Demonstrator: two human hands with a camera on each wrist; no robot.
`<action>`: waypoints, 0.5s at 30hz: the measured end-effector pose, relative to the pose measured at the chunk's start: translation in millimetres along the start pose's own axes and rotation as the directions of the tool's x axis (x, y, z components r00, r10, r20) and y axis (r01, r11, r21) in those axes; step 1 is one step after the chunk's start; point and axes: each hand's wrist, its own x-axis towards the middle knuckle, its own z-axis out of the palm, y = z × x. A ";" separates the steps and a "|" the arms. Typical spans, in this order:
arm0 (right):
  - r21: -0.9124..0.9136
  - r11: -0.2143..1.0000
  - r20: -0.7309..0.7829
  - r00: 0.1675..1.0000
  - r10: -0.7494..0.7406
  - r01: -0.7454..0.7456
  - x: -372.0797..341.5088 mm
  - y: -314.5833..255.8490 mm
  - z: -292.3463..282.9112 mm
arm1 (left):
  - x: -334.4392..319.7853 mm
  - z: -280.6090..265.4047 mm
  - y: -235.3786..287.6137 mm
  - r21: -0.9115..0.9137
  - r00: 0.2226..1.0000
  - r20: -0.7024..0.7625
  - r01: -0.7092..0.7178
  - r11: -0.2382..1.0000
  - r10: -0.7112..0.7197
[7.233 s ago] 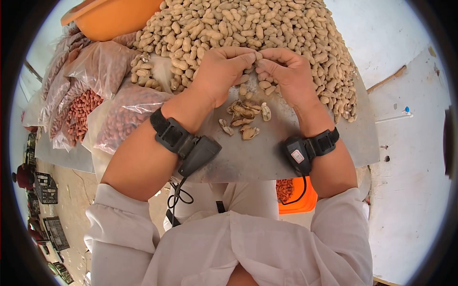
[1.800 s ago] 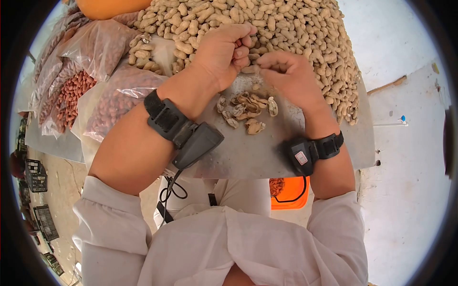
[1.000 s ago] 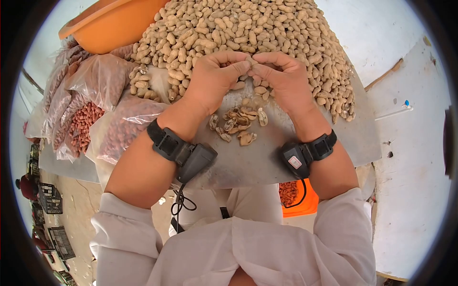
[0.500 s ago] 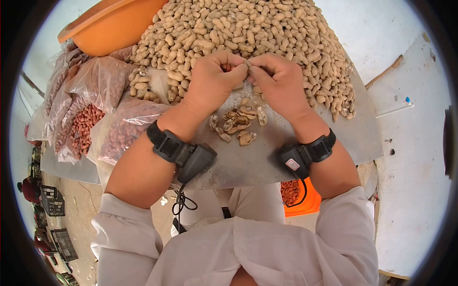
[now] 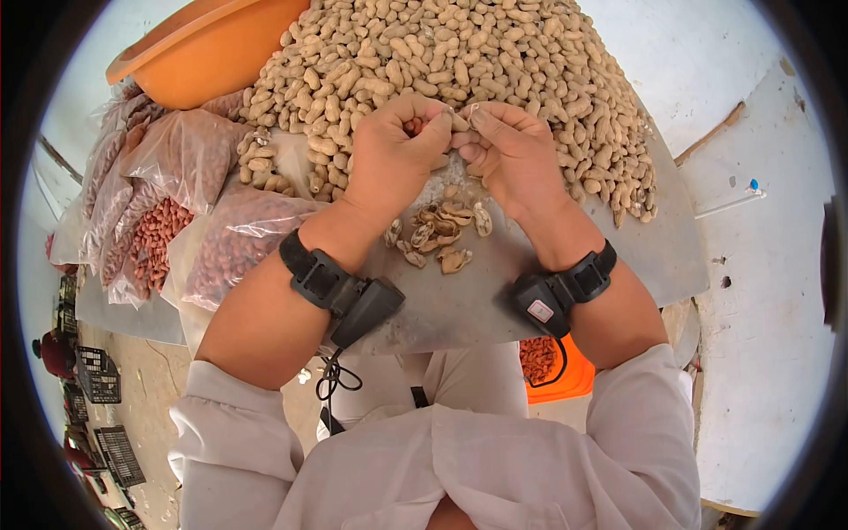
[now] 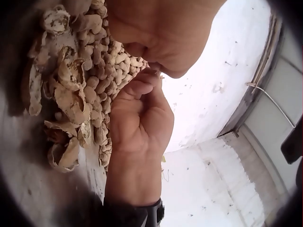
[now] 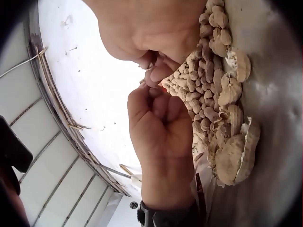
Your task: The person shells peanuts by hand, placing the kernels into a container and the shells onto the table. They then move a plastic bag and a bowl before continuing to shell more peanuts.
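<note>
Just over the near edge of the peanut heap point(image 5: 495, 53), the left hand point(image 5: 389, 159) and the right hand point(image 5: 523, 168) met fingertip to fingertip. Both had their fingers curled nearly closed, pinching a peanut point(image 5: 456, 122) between them, partly hidden. Reddish kernels point(image 5: 412, 127) showed inside the left hand's curled fingers. Broken shells point(image 5: 454, 260) lay on the surface point(image 5: 450, 309) on the person's side of the heap. Left of the heap stood an orange basin point(image 5: 208, 57), with a clear bag point(image 5: 243, 243) of kernels nearer the person.

The head camera looks down over the peanut pile point(image 5: 495, 53); wrist cameras point(image 5: 369, 311), low before it, face it closer, sharing it.
</note>
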 end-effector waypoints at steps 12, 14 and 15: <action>-0.235 0.960 -0.015 0.987 -0.160 0.152 -2.9 -4.1 4.9 | 2.9 -3.3 -5.7 -0.325 0.985 0.101 0.164 0.931 -0.139; -0.507 0.819 0.027 0.955 -0.297 0.269 -2.7 -6.1 5.4 | 3.0 -1.0 -2.5 -0.363 0.975 0.112 0.222 0.905 -0.194; -0.625 0.714 0.063 0.932 -0.356 0.315 -2.8 -7.1 5.9 | 3.5 -2.9 -3.2 -0.424 0.955 0.161 0.295 0.856 -0.250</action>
